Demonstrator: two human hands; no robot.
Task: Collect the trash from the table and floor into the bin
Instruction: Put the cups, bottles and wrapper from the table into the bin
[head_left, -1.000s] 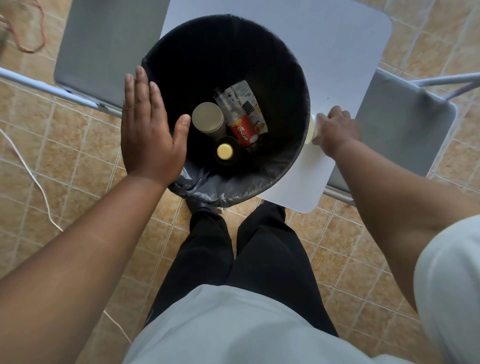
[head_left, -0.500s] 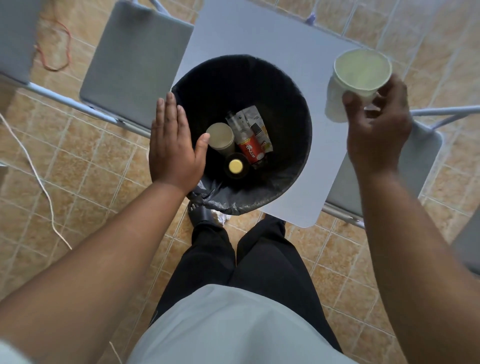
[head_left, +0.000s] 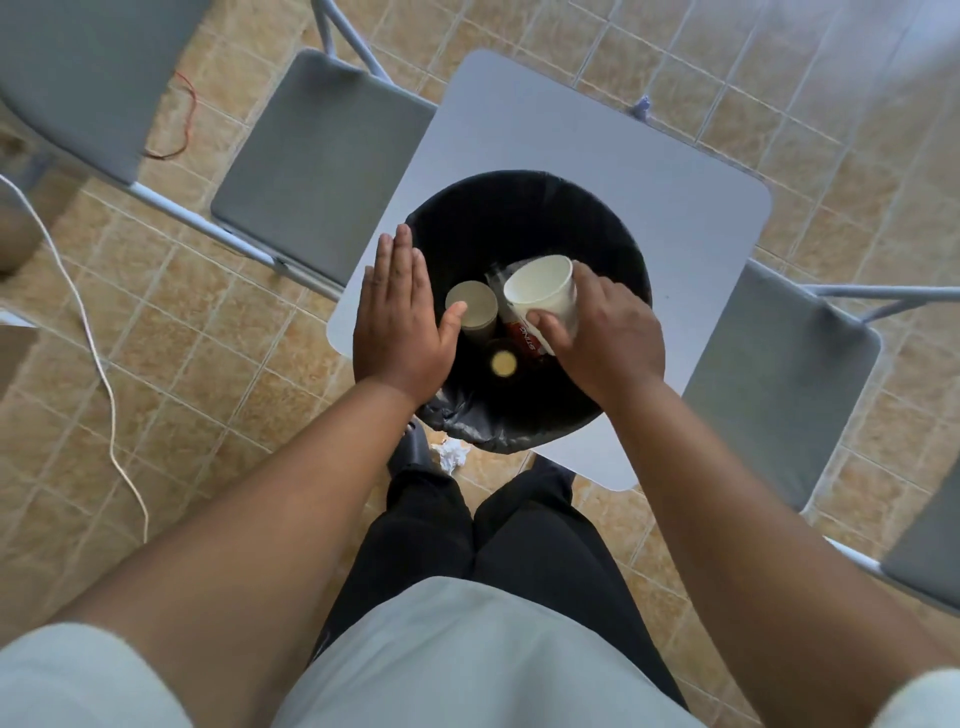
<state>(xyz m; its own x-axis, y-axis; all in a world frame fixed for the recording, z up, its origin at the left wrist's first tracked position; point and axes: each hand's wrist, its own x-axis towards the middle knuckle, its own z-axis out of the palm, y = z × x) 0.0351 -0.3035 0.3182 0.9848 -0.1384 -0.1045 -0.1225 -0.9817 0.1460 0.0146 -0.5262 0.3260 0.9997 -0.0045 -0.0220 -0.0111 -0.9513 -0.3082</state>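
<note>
Presently the cup (head_left: 540, 291) is gripped by the right hand (head_left: 608, 338) over the bin (head_left: 519, 187), the left hand (head_left: 400, 322) held flat; dropped askew, it could be bounced out.

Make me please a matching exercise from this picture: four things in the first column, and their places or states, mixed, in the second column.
Column one
1. white cup
2. tan cup
3. crumpled paper
4. left hand

Column two
A. on the floor tiles, near the bin
B. inside the bin, held by nothing
C. gripped by the right hand above the bin
D. open, fingers straight, at the bin's rim

Pairs: 1-C, 2-B, 3-A, 4-D
</note>
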